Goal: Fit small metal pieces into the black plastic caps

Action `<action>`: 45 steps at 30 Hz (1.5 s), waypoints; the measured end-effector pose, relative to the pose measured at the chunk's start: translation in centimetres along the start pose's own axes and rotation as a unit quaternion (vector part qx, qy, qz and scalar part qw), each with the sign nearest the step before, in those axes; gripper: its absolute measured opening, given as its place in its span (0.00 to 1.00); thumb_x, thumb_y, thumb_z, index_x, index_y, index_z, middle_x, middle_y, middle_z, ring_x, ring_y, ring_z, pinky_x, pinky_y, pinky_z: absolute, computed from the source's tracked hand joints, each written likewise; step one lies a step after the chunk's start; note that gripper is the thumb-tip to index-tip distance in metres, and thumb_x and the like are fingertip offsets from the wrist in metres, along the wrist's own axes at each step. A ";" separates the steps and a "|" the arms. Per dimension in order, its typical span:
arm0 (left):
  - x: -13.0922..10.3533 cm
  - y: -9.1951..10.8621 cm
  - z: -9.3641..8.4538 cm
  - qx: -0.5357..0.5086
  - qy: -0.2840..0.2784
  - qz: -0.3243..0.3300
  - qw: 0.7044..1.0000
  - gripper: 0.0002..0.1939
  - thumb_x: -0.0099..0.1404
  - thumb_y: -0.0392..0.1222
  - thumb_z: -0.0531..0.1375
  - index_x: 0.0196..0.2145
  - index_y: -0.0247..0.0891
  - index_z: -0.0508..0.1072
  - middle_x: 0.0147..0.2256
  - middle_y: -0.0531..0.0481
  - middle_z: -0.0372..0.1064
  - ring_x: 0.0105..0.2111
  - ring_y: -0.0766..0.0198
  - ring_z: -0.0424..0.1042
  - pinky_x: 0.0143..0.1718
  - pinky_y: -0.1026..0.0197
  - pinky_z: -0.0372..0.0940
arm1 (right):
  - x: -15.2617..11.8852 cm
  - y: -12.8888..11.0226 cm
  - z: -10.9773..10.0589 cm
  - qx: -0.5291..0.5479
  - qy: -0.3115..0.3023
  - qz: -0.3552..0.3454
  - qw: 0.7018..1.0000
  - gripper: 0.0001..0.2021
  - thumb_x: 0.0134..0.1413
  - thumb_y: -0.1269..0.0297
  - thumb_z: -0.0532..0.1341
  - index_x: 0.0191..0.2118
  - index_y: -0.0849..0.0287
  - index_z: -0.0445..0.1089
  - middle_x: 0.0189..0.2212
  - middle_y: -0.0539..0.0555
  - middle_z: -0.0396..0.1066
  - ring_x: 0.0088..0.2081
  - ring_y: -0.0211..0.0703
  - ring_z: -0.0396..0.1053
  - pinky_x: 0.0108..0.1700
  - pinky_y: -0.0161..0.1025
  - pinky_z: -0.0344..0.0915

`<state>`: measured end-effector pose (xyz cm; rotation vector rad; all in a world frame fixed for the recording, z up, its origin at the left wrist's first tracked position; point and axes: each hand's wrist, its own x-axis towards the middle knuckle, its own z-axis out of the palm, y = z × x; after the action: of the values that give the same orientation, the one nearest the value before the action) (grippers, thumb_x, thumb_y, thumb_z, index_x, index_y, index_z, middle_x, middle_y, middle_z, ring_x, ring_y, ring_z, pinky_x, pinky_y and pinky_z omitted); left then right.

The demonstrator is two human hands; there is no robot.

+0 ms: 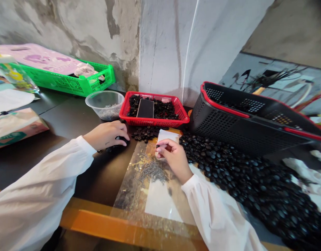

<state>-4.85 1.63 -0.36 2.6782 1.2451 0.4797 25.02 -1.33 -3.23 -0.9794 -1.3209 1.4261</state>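
My left hand (110, 135) is curled over a black rounded piece (126, 140) on the dark table, left of the work mat, its fingers closed on it. Over the mat, my right hand (172, 155) pinches a small black part (157, 147) between thumb and fingertips. Beneath and beside the right hand lies a loose pile of thin grey metal pins (152, 170). The clear, stained mat (131, 195) covers a white sheet (160, 202). Small black round parts (145, 133) are scattered between the hands and the red basket.
Behind stand a clear bowl (105, 101) and a red basket (155, 122) of black parts with a phone (146, 108) on top. A large black basket (233, 125) and a long heap of black pieces (244, 177) fill the right. A green crate (71, 83) and tissue pack (19, 127) are left.
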 end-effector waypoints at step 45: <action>1.7 9.6 6.0 -0.587 0.195 -0.106 0.778 0.18 0.44 0.44 0.78 0.30 0.34 0.79 0.31 0.47 0.78 0.29 0.64 0.76 0.32 0.64 0.73 | -2.6 -1.7 1.8 -0.166 0.031 -0.191 0.967 0.11 0.46 0.58 0.75 0.31 0.55 0.75 0.27 0.47 0.76 0.26 0.37 0.71 0.32 0.33 0.68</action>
<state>5.18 -3.26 -3.08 1.3820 0.8107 1.2818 24.10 -4.30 -1.50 -0.9095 -1.6336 0.8929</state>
